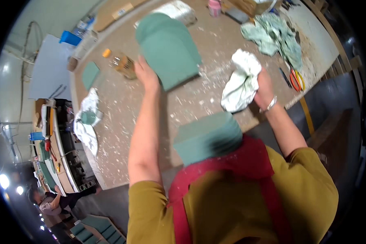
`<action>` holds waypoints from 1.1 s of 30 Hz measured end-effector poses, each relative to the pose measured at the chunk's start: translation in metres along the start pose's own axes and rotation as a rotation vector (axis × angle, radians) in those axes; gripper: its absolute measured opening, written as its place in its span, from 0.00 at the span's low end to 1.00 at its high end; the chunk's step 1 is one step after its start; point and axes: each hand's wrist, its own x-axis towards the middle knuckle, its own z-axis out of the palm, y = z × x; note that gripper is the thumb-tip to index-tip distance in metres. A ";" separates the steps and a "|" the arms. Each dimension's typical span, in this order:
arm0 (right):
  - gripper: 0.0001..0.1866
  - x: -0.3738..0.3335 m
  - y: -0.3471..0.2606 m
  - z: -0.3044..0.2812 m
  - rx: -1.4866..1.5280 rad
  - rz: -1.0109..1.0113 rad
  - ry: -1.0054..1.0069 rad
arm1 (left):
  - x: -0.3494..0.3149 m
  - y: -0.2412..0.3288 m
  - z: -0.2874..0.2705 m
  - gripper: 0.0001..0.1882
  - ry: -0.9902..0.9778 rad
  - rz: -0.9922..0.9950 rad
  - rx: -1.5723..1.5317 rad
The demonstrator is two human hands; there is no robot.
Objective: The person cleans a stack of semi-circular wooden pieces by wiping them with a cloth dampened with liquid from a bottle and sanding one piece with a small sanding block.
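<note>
My left hand [147,75] lies along the left edge of a pile of green round-topped panels [168,53], its fingers stretched out beside the edge. The panels overlap, their rounded ends slightly fanned. Just left of that hand is a clear bottle [124,65] with an orange cap, tilted in the picture. My right hand [265,87] grips a bunched white cloth [242,79] over the right side of the table; the cloth hides part of the fingers. Close to my body sits another stack of green pieces [209,136], against the red apron [223,166].
Pale flecks dot the brown table [122,134]. Orange-handled scissors [295,80] and a crumpled green cloth [272,36] lie right. A white cloth [86,122] and a small green piece [90,75] lie left. A pink jar [214,7] stands behind. Another person [53,201] is far left.
</note>
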 end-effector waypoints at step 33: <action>0.15 -0.058 0.012 0.010 -0.802 -0.122 -0.484 | -0.136 0.157 -0.082 0.13 -1.074 0.284 0.869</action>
